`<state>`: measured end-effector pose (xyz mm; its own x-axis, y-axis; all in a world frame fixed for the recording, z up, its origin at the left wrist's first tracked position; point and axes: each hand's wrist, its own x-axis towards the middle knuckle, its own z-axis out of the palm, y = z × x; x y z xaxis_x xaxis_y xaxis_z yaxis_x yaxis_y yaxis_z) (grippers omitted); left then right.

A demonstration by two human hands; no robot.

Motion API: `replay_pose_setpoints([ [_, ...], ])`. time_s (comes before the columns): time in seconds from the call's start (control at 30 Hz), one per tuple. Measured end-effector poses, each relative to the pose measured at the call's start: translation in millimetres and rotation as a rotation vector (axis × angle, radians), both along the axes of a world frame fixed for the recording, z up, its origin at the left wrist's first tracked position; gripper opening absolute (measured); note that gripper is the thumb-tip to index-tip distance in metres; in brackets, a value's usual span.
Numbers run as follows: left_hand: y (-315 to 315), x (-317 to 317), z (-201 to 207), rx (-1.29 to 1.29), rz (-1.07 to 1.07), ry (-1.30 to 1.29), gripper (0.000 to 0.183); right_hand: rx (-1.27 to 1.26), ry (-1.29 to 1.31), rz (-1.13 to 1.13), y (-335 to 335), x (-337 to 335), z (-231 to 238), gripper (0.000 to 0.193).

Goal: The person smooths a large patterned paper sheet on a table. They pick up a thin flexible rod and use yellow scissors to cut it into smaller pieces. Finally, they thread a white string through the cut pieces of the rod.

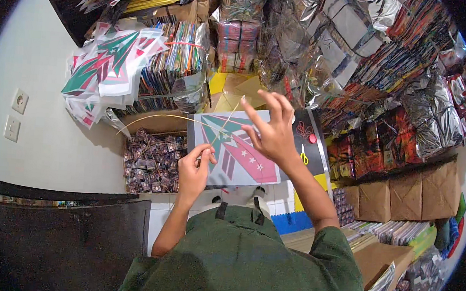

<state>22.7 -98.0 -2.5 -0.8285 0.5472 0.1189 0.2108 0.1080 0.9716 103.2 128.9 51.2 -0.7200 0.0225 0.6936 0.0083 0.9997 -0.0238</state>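
Observation:
My left hand [193,167] is closed in a pinch on the lower part of a thin pale stick frame [227,122]. One straight stick of it rises toward my right hand, while another bends in a long arc to the left. My right hand [272,127] has its fingers spread, with a fingertip close to the straight stick's top end; whether they touch I cannot tell. Beneath both hands lies a whitish sheet [266,172] printed with a green and pink winged shape and stars.
Yellow-handled scissors [304,157], a round red item [312,137] and red string [303,130] lie on the dark board at right. Left stands a box of small wrapped packets [153,161]. Similar printed sheets [111,66] and bundled stacks [396,54] crowd the back and right.

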Motion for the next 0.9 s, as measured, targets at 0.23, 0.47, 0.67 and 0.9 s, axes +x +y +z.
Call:
replay_pose_setpoints([
  [0.23, 42.3, 11.4, 1.1, 0.038, 0.056, -0.031, 0.022, -0.014, 0.046, 0.179, 37.9, 17.7, -10.4, 0.051],
  [0.47, 107.7, 36.0, 13.2, 0.044, 0.086, 0.034, 0.023, -0.026, 0.002, 0.193, 101.1, 22.2, -11.9, 0.050],
  [0.67, 154.9, 52.6, 12.3, 0.027, 0.099, 0.082, 0.022, 0.013, 0.055, 0.123, 170.5, 26.9, -6.9, 0.049],
  [0.9, 196.4, 72.6, 20.3, -0.053, 0.150, 0.056, 0.020, 0.079, 0.029, 0.286, 191.0, 44.0, -26.6, 0.045],
])
